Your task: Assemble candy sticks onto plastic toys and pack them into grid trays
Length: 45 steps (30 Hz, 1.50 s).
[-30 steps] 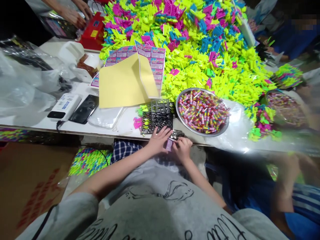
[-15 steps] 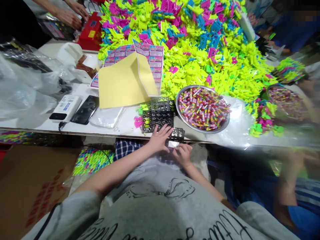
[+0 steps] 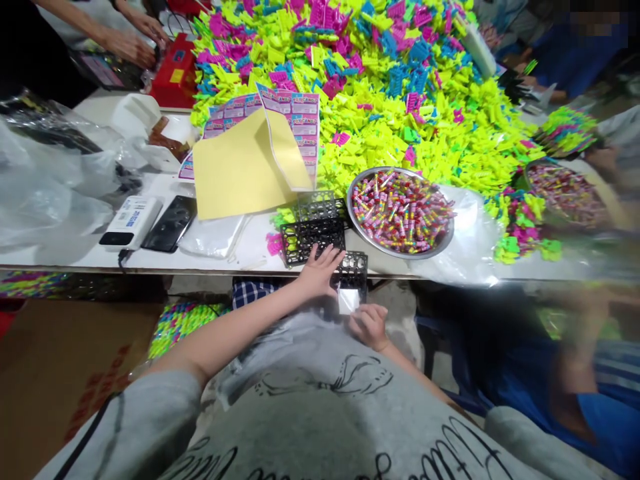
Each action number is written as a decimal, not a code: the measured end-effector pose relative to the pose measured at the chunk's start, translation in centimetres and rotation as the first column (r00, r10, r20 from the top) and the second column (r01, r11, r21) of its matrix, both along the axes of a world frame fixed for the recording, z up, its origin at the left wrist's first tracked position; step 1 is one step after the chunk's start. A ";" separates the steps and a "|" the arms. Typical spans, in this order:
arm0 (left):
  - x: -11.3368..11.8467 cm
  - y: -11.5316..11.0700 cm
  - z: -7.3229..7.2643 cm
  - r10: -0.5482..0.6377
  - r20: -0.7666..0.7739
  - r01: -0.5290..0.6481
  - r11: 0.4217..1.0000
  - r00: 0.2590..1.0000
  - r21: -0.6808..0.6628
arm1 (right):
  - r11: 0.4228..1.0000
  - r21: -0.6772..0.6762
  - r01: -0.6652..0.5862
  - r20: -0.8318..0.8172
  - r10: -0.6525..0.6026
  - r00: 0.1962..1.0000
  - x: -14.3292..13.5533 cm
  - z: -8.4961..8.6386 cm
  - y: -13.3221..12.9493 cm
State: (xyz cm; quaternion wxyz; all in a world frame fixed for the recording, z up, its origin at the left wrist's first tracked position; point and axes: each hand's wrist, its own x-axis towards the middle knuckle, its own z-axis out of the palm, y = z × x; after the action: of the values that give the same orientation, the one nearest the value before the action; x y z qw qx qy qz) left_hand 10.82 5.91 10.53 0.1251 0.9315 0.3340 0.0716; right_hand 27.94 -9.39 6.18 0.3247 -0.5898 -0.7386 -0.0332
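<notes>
Spread fingers of my left hand (image 3: 320, 272) rest at the front corner of a black plastic rack (image 3: 313, 240) near the table edge. A second black lattice rack (image 3: 354, 265) sticks out over the edge beside it, with a small white card (image 3: 349, 301) at its near end. My right hand (image 3: 371, 324) is just right of the card, fingers curled together; whether something small is between them cannot be made out. To the right of the racks stands a round metal bowl (image 3: 401, 255) of small candy-like tubes.
Yellow, pink and blue plastic pieces (image 3: 380, 100) are heaped behind. Left lie a yellow sheet (image 3: 240, 167), a phone (image 3: 170, 223) and a white power bank (image 3: 131, 222). Another person's hands (image 3: 130, 40) work beside a red box (image 3: 174, 73). Another person sits at the right.
The white card now shows more fully below the second rack. My right hand has moved slightly down and right from it, while my left hand stays at the first rack. The view has shifted slightly.
</notes>
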 end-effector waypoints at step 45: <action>1.3 -0.6 0.7 0.180 0.059 -0.177 0.983 0.982 -0.049 | 0.940 -0.309 0.148 -0.032 -0.166 0.986 1.0 1.7 9.8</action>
State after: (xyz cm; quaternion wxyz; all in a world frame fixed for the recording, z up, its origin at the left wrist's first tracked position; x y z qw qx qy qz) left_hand 12.11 5.30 11.19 0.1491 0.8921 0.4135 0.1046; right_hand 28.93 0.40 7.91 0.2471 -0.6905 -0.6759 0.0726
